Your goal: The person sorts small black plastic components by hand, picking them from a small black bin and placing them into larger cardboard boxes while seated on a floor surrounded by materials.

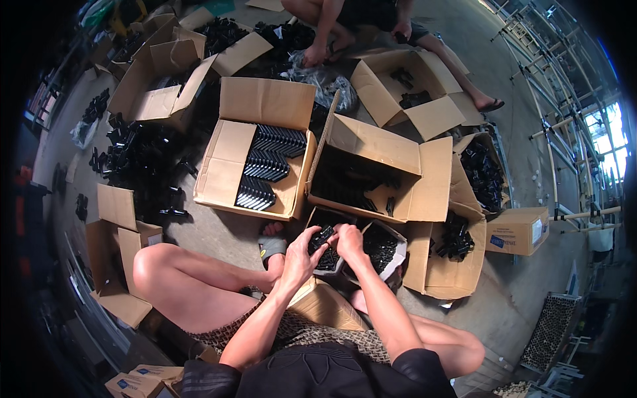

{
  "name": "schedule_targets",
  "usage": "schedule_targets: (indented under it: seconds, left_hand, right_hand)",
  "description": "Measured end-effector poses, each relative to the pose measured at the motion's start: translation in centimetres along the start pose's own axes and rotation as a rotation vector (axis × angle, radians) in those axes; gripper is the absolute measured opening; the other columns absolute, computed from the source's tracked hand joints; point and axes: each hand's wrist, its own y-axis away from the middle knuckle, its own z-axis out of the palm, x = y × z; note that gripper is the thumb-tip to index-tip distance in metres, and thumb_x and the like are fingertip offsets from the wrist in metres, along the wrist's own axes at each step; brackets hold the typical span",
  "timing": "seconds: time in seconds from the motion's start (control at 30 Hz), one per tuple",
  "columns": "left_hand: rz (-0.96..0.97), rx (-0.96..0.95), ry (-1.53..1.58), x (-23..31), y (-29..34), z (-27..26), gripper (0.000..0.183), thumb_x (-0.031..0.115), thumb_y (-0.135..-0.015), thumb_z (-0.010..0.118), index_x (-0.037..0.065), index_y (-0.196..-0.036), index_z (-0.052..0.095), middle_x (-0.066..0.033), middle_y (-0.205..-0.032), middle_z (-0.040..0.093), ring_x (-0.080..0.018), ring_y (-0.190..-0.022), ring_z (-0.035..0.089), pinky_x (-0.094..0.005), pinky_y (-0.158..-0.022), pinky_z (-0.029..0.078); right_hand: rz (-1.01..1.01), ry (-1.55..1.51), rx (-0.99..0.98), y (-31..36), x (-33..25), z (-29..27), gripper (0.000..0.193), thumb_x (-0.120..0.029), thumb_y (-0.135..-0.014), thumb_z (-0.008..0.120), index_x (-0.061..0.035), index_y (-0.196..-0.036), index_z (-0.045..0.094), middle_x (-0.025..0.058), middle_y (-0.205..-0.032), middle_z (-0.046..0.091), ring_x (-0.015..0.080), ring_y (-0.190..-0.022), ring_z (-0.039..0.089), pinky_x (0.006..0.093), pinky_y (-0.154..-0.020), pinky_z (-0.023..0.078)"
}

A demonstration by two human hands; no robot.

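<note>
A small black part, glossy and perhaps a bracket or fitting, is held in my left hand, fingers wrapped round it. Closed in a pinch, my right hand meets the part's right end; whatever sits between those fingertips is too small to make out. Both hands are over two small open containers. Beneath the left hand, one container holds small dark pieces. Just right of my right hand is the other, a pale-rimmed container full of tiny black pieces.
Ahead stands an open carton with neat rows of black parts. Right of it is a deeper carton. Loose black parts heap on the floor at left. A co-worker's hand reaches down beyond. Metal racks line the right.
</note>
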Motion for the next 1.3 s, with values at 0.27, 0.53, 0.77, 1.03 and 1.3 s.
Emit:
schedule_targets:
  seconds: [0.27,0.53,0.77,1.03,1.3]
  left_hand:
    - [-0.038,-0.070,0.009,-0.7,-0.6,0.9,0.047,0.003,-0.080,0.073,0.006,-0.124,0.057,-0.0180,-0.113,0.066,-0.0367,-0.107,0.063,-0.0428,-0.091,0.052]
    - [0.117,-0.041,-0.110,-0.3,-0.3,1.0,0.045,0.006,-0.082,0.073,0.005,-0.124,0.057,-0.0168,-0.117,0.065,-0.0358,-0.110,0.062,-0.0418,-0.092,0.052]
    - [0.053,-0.094,0.054,0.9,-0.5,0.6,0.045,0.007,-0.085,0.073,0.004,-0.126,0.055,-0.0199,-0.111,0.067,-0.0352,-0.101,0.068,-0.0396,-0.083,0.055]
    - [0.035,-0.242,0.096,4.2,-0.7,-0.3,0.047,0.014,-0.090,0.071,0.004,-0.132,0.051,-0.0163,-0.098,0.069,-0.0191,-0.076,0.066,-0.0311,-0.069,0.052]
    - [0.025,-0.333,-0.005,5.4,-1.0,-1.7,0.044,0.010,-0.094,0.062,0.003,-0.135,0.050,-0.0215,-0.114,0.066,-0.0325,-0.094,0.066,-0.0375,-0.079,0.054]
  right_hand:
    - [0.283,-1.042,-0.212,3.9,-5.1,-10.0,0.014,-0.013,-0.088,0.073,0.0007,-0.094,0.071,0.0054,-0.075,0.070,0.0104,-0.062,0.066,0.0219,-0.056,0.051]
    - [0.315,-0.978,-0.188,4.1,-5.6,-7.7,0.019,-0.016,-0.088,0.076,0.0017,-0.089,0.070,0.0042,-0.072,0.067,0.0089,-0.058,0.063,0.0222,-0.054,0.051]
    - [0.358,-0.915,-0.073,4.5,-3.9,-7.7,0.026,-0.020,-0.087,0.078,0.0003,-0.097,0.066,0.0042,-0.076,0.069,0.0083,-0.061,0.064,0.0198,-0.053,0.050]
    - [0.134,-1.914,-0.344,6.4,-2.1,-3.2,0.060,-0.028,-0.095,0.066,-0.0101,-0.147,0.045,0.0004,-0.131,0.058,0.0156,-0.118,0.056,0.0367,-0.104,0.045]
    - [0.149,-1.998,-0.366,6.6,-0.7,-1.7,0.052,-0.015,-0.096,0.065,-0.0144,-0.145,0.048,0.0016,-0.129,0.061,0.0183,-0.118,0.058,0.0380,-0.105,0.047]
